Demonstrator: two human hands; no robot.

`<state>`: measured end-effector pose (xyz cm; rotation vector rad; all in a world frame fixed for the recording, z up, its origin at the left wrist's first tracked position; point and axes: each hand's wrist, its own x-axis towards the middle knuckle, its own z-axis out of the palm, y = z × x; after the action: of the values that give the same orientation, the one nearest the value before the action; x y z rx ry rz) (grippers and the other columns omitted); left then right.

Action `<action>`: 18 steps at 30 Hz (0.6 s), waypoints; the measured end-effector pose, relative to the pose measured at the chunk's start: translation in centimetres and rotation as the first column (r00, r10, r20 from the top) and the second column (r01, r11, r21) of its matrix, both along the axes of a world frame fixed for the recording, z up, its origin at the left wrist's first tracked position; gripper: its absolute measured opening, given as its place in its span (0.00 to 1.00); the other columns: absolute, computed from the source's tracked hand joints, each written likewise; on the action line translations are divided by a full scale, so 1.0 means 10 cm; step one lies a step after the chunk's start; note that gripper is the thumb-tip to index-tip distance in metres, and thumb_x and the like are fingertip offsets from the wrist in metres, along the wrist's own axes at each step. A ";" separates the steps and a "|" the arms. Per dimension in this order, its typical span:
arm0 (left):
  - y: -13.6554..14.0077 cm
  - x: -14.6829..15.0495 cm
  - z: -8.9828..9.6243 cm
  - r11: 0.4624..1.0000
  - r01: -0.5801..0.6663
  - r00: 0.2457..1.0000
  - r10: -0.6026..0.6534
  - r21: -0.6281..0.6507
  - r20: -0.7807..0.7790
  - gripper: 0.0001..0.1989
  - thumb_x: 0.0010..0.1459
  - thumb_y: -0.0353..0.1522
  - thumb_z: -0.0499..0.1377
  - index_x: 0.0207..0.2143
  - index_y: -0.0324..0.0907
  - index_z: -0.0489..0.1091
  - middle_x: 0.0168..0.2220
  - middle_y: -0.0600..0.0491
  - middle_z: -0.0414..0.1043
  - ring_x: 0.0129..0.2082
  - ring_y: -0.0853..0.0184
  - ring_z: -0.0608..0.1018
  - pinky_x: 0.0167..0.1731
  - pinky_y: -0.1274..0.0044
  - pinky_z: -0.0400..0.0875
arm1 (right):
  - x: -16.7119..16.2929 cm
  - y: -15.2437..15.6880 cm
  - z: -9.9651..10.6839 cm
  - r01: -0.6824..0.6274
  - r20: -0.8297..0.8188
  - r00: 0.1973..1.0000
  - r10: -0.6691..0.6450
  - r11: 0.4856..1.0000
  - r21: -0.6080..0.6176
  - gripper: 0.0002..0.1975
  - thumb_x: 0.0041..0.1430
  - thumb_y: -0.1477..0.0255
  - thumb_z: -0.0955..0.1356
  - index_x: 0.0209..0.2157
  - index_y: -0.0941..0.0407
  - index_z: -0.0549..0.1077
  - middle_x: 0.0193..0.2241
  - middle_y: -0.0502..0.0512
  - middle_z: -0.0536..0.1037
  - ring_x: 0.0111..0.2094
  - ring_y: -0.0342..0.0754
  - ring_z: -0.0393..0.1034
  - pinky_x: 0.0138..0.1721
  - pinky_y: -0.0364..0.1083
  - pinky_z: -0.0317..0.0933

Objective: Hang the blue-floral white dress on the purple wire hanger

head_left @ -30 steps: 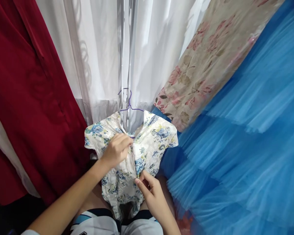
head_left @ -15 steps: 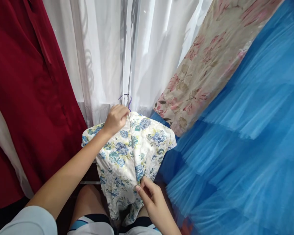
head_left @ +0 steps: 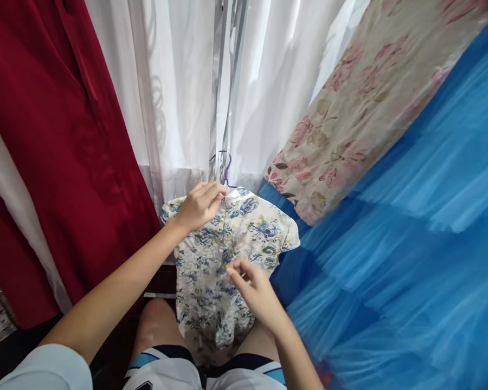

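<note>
A white short-sleeved garment [head_left: 264, 230] with blue and yellow-green flowers hangs in front of my legs, a seam running down its middle. The purple hanger [head_left: 228, 169] shows its hook above the neckline. My left hand [head_left: 201, 205] is closed at the neckline beside the seam, its fingertips on the cloth's top edge. Over the middle of the garment is my right hand [head_left: 250, 284], thumb and forefinger drawn together near the seam. Whatever lies between those fingertips is too small to make out.
A metal stand [head_left: 223, 97] rises before white curtains [head_left: 183, 92]. Dark red cloth [head_left: 85, 179] hangs at left. A beige dress with pink flowers [head_left: 333, 135] and a layered blue tulle dress [head_left: 410, 260] fill the right. My bare knees [head_left: 158, 325] are below the garment.
My right hand has moved up along the seam, and the cloth that was drawn taut there now hangs looser and flatter. My left hand stays at the neckline. The view has shifted slightly.
</note>
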<state>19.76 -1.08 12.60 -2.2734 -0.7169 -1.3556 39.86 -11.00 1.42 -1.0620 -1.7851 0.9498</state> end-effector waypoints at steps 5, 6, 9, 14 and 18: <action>-0.22 0.04 -0.06 0.993 0.053 0.998 -0.056 -0.106 -0.021 0.12 0.65 0.25 0.51 0.49 0.44 0.67 0.38 0.51 0.73 0.35 0.68 0.76 0.36 0.75 0.72 | -0.18 0.46 0.56 -0.055 -0.202 0.976 0.076 0.993 0.107 0.18 0.65 0.56 0.63 0.34 0.56 0.72 0.27 0.52 0.73 0.27 0.46 0.63 0.28 0.45 0.57; -0.27 0.06 -0.08 0.991 0.062 0.998 -0.063 -0.115 -0.007 0.13 0.65 0.25 0.51 0.50 0.44 0.67 0.38 0.51 0.73 0.34 0.69 0.76 0.35 0.76 0.72 | -0.22 0.52 0.63 -0.064 -0.214 0.972 0.094 0.988 0.143 0.18 0.65 0.55 0.62 0.34 0.55 0.72 0.28 0.52 0.74 0.27 0.46 0.64 0.29 0.45 0.59; -0.37 0.09 -0.10 0.988 0.093 0.995 -0.089 -0.126 0.037 0.16 0.65 0.25 0.52 0.54 0.45 0.65 0.39 0.51 0.74 0.36 0.68 0.77 0.37 0.75 0.74 | -0.31 0.62 0.76 -0.079 -0.219 0.968 0.125 0.975 0.207 0.21 0.66 0.54 0.61 0.30 0.55 0.71 0.26 0.52 0.72 0.28 0.46 0.64 0.30 0.46 0.60; -0.41 0.06 -0.10 0.979 0.139 0.990 -0.135 -0.150 0.033 0.22 0.62 0.23 0.53 0.58 0.47 0.63 0.43 0.50 0.75 0.40 0.67 0.77 0.44 0.72 0.75 | -0.35 0.67 0.77 -0.109 -0.314 0.938 0.149 0.984 0.139 0.21 0.64 0.53 0.62 0.28 0.55 0.69 0.24 0.51 0.71 0.26 0.45 0.64 0.28 0.45 0.59; -0.38 0.02 -0.17 0.968 0.159 0.987 -0.150 -0.196 0.058 0.26 0.60 0.21 0.52 0.59 0.46 0.62 0.44 0.50 0.73 0.42 0.66 0.77 0.47 0.71 0.74 | -0.35 0.72 0.73 -0.149 -0.359 0.917 0.171 0.985 0.089 0.16 0.61 0.56 0.66 0.30 0.55 0.70 0.25 0.51 0.73 0.25 0.44 0.63 0.27 0.44 0.57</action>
<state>20.00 -4.83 10.93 -2.5106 -0.7321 -1.4657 36.38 -3.76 8.72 -0.6545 -1.5917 1.1059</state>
